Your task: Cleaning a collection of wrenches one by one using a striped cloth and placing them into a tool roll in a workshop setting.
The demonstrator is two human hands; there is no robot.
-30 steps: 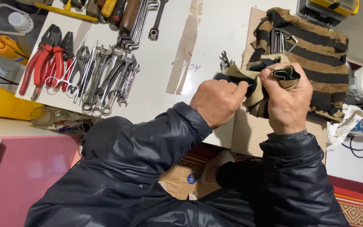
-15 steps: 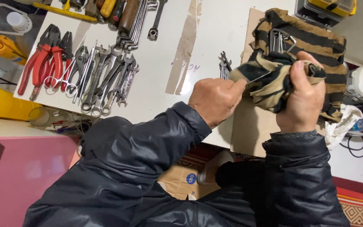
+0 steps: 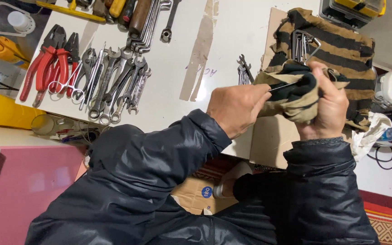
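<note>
A thin metal rod (image 3: 283, 85) is pinched at its near end by the left hand (image 3: 237, 109), while the right hand (image 3: 325, 106), at 3 o'clock of it, is closed around a bunched striped rag (image 3: 291, 97) wrapped over the rod's far end. The rod is judged stiff, light and possibly slippery, best gripped at the bare end; the rag is soft. Farther off, at 10 o'clock, wrenches (image 3: 114, 84) and red pliers (image 3: 46, 59) are laid on the white board (image 3: 182, 45).
</note>
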